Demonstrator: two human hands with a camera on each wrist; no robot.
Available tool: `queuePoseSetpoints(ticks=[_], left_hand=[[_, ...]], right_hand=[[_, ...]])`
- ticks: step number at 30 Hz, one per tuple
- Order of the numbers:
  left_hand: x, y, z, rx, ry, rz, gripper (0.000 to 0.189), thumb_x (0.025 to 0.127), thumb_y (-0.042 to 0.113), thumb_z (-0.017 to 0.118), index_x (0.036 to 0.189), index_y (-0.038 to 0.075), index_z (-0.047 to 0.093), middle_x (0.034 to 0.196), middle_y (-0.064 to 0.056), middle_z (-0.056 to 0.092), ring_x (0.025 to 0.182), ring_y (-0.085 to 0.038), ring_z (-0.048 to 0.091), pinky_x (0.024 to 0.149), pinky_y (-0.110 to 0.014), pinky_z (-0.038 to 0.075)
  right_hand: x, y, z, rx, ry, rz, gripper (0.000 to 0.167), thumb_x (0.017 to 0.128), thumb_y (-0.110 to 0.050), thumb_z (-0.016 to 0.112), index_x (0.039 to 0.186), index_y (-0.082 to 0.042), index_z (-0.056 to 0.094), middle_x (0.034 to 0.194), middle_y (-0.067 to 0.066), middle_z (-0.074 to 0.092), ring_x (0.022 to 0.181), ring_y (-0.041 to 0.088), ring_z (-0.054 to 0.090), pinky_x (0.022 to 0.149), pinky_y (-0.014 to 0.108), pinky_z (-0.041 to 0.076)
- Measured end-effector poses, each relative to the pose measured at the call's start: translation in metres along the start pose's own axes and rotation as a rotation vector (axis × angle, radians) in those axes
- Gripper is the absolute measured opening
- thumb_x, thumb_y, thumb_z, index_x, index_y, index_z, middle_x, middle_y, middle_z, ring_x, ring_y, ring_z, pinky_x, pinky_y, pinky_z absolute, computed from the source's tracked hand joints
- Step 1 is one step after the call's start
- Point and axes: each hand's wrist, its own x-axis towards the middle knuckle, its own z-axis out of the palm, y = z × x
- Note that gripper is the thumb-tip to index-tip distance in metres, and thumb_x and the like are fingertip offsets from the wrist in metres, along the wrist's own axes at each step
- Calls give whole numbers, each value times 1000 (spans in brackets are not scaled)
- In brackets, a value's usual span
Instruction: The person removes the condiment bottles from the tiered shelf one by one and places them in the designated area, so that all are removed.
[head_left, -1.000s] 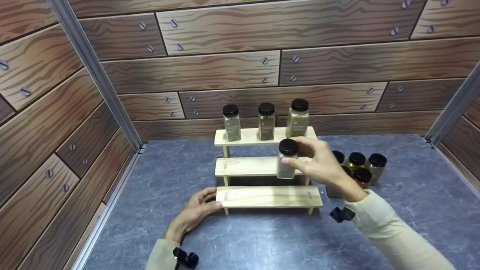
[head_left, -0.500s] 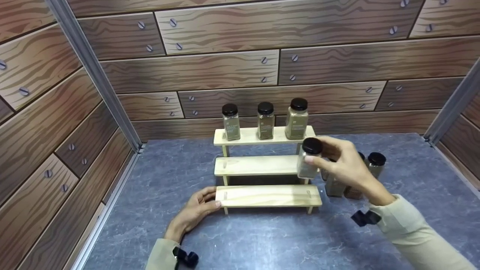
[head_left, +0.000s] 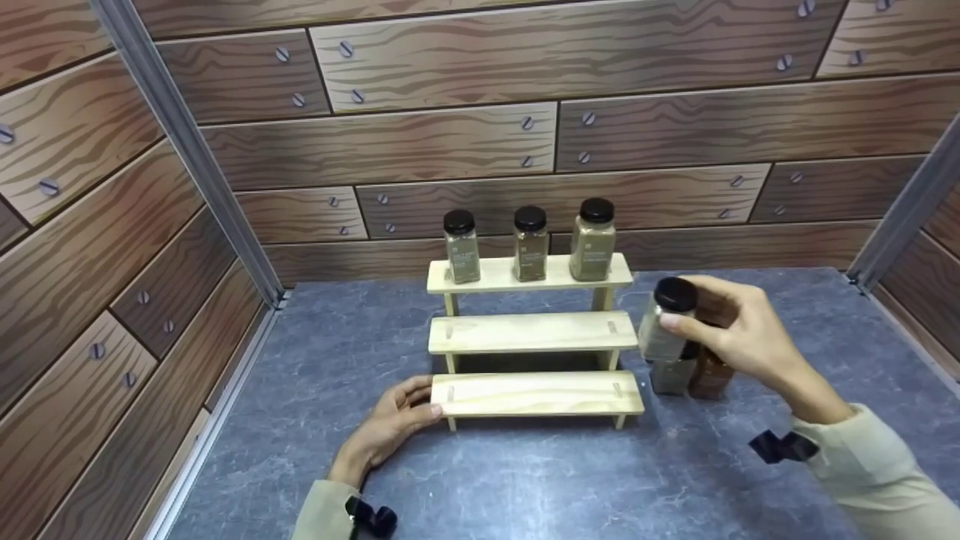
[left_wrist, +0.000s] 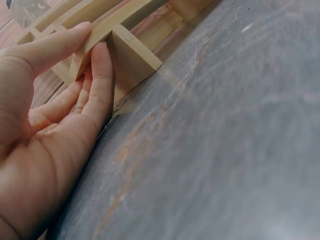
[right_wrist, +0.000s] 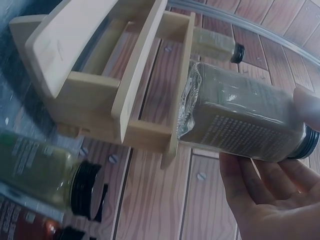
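Observation:
My right hand grips a glass spice jar with a black lid, thumb on the near side and fingers behind. It is held in the air right of the middle step of a three-step wooden rack. Its squared glass body shows small print in the right wrist view. My left hand pinches the left end of the rack's lowest step; the left wrist view has the thumb above the board and fingertips below. On the top step stand three more jars: left, middle and right.
Beside the rack on the right, a greenish jar and a reddish-brown jar stand on the grey marbled table. My right hand and the held jar hide whatever stands behind them. Wood-patterned walls enclose the back and sides.
My right hand has carried the held jar rightward, from in front of the middle step to past the rack's right end. The left hand and the rack have stayed put.

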Motion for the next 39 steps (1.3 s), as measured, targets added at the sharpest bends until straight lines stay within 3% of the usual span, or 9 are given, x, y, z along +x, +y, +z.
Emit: queuePoseSetpoints(ticks=[21, 39], left_hand=[[1, 0, 1, -11, 3, -13, 71, 95, -2, 73, 154, -15, 36, 146, -23, 55, 119, -23, 68, 109, -32, 59], [-1, 0, 2, -17, -7, 2, 71, 95, -4, 71, 155, -17, 34, 144, -21, 56, 119, -23, 68, 109, -33, 59]], right_hand=[[-22, 19, -48, -94, 42, -10, 42, 92, 4, 80, 131, 7, 68, 105, -12, 79, 87, 5, 75, 75, 18, 64], [-38, 57, -89, -106, 99, 4, 45, 89, 13, 77, 132, 6, 67, 109, -18, 76, 93, -1, 74, 81, 10, 60]])
